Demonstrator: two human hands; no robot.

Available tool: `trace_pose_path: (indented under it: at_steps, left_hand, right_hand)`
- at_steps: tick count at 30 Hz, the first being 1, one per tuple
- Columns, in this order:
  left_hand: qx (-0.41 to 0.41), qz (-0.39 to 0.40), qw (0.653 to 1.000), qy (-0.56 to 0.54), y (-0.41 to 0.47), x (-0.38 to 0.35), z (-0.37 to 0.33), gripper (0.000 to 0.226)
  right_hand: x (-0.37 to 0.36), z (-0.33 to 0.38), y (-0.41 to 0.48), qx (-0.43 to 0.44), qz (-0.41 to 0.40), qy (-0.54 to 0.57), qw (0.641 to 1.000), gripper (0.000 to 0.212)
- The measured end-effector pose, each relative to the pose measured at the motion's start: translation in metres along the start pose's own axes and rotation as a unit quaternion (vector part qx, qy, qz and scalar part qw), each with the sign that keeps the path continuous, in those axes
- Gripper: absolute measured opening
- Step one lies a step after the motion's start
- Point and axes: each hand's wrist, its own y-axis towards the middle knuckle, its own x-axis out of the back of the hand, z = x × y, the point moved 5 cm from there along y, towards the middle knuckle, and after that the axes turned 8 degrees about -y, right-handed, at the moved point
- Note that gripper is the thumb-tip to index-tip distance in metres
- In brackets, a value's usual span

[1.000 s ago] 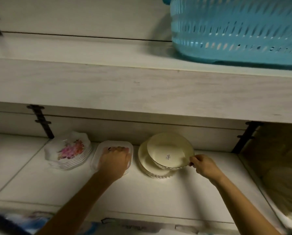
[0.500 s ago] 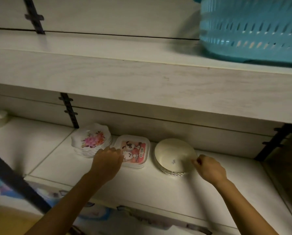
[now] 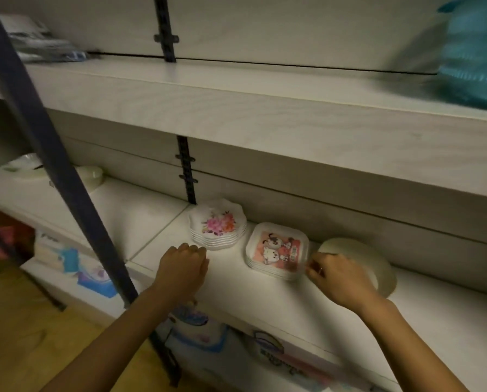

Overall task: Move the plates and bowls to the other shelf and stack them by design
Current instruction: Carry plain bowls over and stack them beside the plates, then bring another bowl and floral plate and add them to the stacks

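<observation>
The left hand is curled into a loose fist, fingers drawn together and holding nothing; its knuckles sit just in front of the flower plates, and whether they touch the bottom rim cannot be told. The right hand lies between the cartoon plates and the cream bowls. Its fingers are bent close together, tips at the right edge of the cartoon plates; motion blur hides whether they pinch that edge or only brush it. A ring shows on one finger. The back of this hand covers the front left part of the bowls.

With the cartoon plates as landmark: this square stack sits mid-shelf; the scalloped flower stack stands just left and a little behind it, apart from it; the upturned cream bowls are just right of it, near the back wall. Farther left, past a seam in the shelf, a pale bowl rests well apart from them.

A dark slanted post crosses the view to the left. A slotted bracket runs up the wall behind the flower stack. The upper shelf overhangs everything, with a teal basket at its right end and blurred packets at its left. Below the shelf are printed boxes and a wood floor.
</observation>
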Motion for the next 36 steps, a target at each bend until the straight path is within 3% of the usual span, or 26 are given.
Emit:
trace_pose_path:
  at_steps: [3,6,9,13,17,21,23,25,31,36]
  left_hand:
    - [0.027,-0.006,0.999,-0.017,-0.013,0.014,0.029,0.015]
    - [0.061,-0.007,0.998,-0.015,-0.027,0.019,0.064,0.031]
    - [0.061,-0.025,0.998,-0.015,-0.04,0.028,0.102,0.028]
    - [0.077,0.047,0.996,0.008,-0.056,0.042,0.162,0.027]
    - [0.096,0.038,0.995,0.0,-0.083,0.054,0.229,0.028]
    - [0.098,-0.005,0.995,0.024,-0.104,0.07,0.296,0.013]
    - [0.114,0.016,0.993,0.009,-0.111,0.073,0.324,0.022]
    - [0.127,-0.009,0.992,0.006,-0.115,0.077,0.352,0.029]
    - [0.145,-0.034,0.989,-0.015,-0.12,0.085,0.418,0.03]
    - [0.173,0.0,0.985,-0.02,-0.099,0.075,0.475,0.031]
  right_hand:
    - [0.003,0.038,0.008,0.027,-0.006,-0.006,1.0,0.03]
    - [0.007,0.08,0.014,0.054,-0.014,0.002,0.998,0.027]
    - [0.009,0.126,0.02,0.072,-0.013,0.018,0.997,0.026]
    - [0.01,0.195,0.029,0.098,-0.003,0.021,0.995,0.025]
    - [0.01,0.273,0.039,0.126,-0.008,0.044,0.991,0.025]
    - [0.007,0.35,0.05,0.16,-0.015,0.064,0.985,0.025]
    - [0.006,0.385,0.055,0.179,-0.008,0.075,0.981,0.025]
    - [0.005,0.416,0.06,0.191,0.004,0.083,0.978,0.024]
    - [0.001,0.494,0.089,0.229,0.016,0.099,0.968,0.027]
    - [-0.012,0.54,0.133,0.231,0.026,0.087,0.969,0.029]
